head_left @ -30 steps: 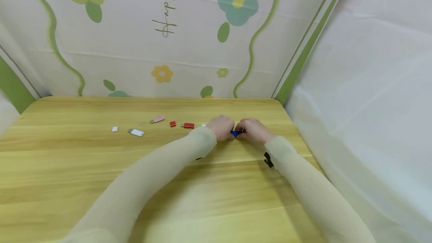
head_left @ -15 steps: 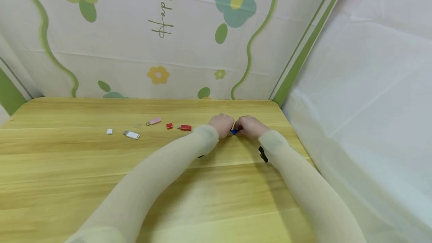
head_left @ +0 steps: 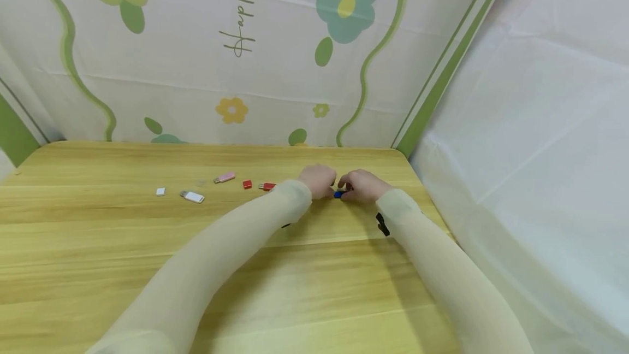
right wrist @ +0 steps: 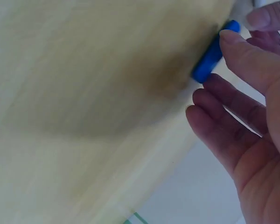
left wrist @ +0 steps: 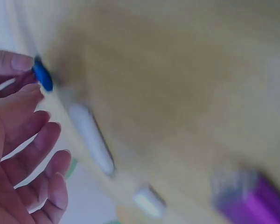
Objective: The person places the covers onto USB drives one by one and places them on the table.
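Note:
My right hand (head_left: 362, 185) pinches a small blue flash drive (right wrist: 212, 58) between thumb and fingers, low over the back right part of the table (head_left: 314, 288). In the right wrist view the thumb presses on its side, and the other fingers are loosely bent below. My left hand (head_left: 318, 180) is just left of it, its fingertips close to the blue drive and parted around nothing. Below those fingers in the left wrist view lies a blurred white stick (left wrist: 91, 137). The head view hides that stick behind the left hand and forearm.
Left of the hands lie a red flash drive (head_left: 267, 186), its red cap (head_left: 247, 184), a pink flash drive (head_left: 224, 178), a white flash drive (head_left: 192, 196) and a white cap (head_left: 160, 192). A purple block with a clear end (left wrist: 256, 203) shows near the left wrist.
Both hands were together at the blue flash drive. My left hand has drawn slightly left, away from it, while the right hand keeps its pinch almost in place.

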A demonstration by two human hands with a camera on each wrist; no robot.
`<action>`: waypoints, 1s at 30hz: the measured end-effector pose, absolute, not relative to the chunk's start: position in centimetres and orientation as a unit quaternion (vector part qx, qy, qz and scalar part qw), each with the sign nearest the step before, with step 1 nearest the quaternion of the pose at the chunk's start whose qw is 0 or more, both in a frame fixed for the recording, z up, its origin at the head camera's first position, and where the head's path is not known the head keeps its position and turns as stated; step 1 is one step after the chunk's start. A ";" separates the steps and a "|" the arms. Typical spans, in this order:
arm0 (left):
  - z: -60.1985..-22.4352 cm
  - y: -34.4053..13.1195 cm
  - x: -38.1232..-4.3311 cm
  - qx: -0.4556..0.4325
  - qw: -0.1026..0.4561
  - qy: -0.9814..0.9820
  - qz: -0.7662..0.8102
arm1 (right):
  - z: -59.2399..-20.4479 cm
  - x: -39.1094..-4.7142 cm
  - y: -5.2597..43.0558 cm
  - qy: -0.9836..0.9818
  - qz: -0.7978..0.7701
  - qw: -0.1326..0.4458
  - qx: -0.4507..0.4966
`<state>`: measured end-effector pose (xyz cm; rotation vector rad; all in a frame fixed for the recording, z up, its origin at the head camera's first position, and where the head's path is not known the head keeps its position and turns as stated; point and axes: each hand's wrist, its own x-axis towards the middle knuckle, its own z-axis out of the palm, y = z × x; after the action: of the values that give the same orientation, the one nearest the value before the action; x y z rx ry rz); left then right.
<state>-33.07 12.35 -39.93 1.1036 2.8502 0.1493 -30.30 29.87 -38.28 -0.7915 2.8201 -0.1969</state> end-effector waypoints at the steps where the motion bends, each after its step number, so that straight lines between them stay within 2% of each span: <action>1: -39.5 11.9 -33.1 0.360 0.043 0.930 0.052 | -38.0 -30.2 29.7 0.956 -0.062 0.103 -0.266; 7: -37.0 8.7 -33.7 0.351 0.066 0.931 0.077 | -36.5 -29.9 28.1 0.960 -0.040 0.105 -0.258; 12: -36.6 6.7 -34.7 0.322 0.073 0.939 0.096 | -35.8 -30.0 26.5 0.961 -0.037 0.096 -0.256; 15: -36.8 5.6 -35.2 0.320 0.077 0.939 0.100 | -35.7 -30.2 25.6 0.961 -0.029 0.088 -0.259; 22: -38.0 3.6 -35.8 0.337 0.123 0.929 0.091 | -36.7 -30.8 23.3 0.963 -0.029 0.080 -0.257; 30: -38.8 2.6 -35.3 0.369 0.127 0.916 0.088 | -37.9 -30.7 21.0 0.973 -0.049 0.086 -0.210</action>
<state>-35.34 2.58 -38.82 1.0736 2.6670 0.2570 -30.68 20.95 -37.94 -0.6261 2.8981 -0.1460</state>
